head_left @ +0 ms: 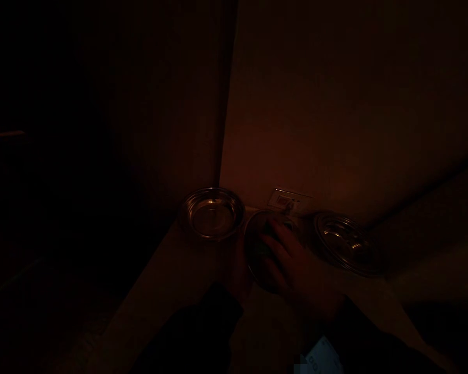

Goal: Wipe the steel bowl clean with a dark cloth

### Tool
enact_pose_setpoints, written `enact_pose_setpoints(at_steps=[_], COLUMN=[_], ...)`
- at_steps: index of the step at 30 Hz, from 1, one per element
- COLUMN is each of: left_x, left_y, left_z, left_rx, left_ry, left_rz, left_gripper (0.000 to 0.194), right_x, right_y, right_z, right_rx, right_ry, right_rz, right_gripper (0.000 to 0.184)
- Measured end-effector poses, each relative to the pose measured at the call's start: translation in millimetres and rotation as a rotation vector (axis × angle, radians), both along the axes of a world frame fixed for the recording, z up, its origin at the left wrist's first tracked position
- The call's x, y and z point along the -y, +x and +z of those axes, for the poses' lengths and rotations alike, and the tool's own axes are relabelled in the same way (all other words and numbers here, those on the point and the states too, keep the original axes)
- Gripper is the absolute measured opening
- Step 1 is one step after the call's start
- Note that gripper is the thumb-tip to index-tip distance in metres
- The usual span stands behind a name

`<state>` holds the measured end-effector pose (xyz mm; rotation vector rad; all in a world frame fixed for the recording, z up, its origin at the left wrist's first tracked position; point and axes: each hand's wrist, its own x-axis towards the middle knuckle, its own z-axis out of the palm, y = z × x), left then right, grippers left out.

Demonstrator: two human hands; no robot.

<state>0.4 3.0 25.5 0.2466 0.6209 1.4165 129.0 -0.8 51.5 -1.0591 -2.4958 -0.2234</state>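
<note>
The picture is very dark. A round dish (251, 234) is tilted between my two hands. My left hand (238, 272) grips its left edge, fingers mostly lost in shadow. Over the dish's inside lies my right hand (292, 259), its fingers bent down on something dark, perhaps greenish, that I cannot make out. A shiny metal dish (212, 215) with a wide rim sits to the left of my hands. On the right, another shiny metal dish (347, 244), maybe several stacked, leans at a slant.
A pale tabletop (171, 275) extends beneath the dishes toward me. Behind it rises a wall (315, 104) with a socket plate (288, 200) low down. A small light-coloured screen or label (323, 357) shows near my right sleeve. The left side is nearly black.
</note>
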Motion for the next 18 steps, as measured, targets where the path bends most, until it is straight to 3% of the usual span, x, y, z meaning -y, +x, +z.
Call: enact_pose_setpoints(at_steps=[3, 8, 10, 14, 18], left_x=[1, 2, 2, 4, 4], left_y=[-1, -3, -2, -1, -2], left_z=[-0.6, 8.1, 13.5, 21.3, 11.0], left_rx=[0.032, 0.134, 0.148, 0.143, 0.092], left_ry=[-0.034, -0.076, -0.083, -0.065, -0.047], left_rz=[-0.048, -0.146, -0.099, -0.146, -0.109], left_gripper=[0.036, 0.044, 0.036, 0.034, 0.034], right_x=[1, 7, 1, -9, 5], right_y=[-7, -8, -3, 1, 4], right_z=[-0.4, -9.6, -4.7, 6.5, -6.7], right_rx=[-0.042, 0.064, 0.024, -0.068, 0.045], right_ry=[0.018, 0.081, 0.042, -0.004, 0.123], right_rz=[-0.057, 0.028, -0.03, -0.162, -0.041], right_gripper=[0.042, 0.05, 0.048, 0.044, 0.038])
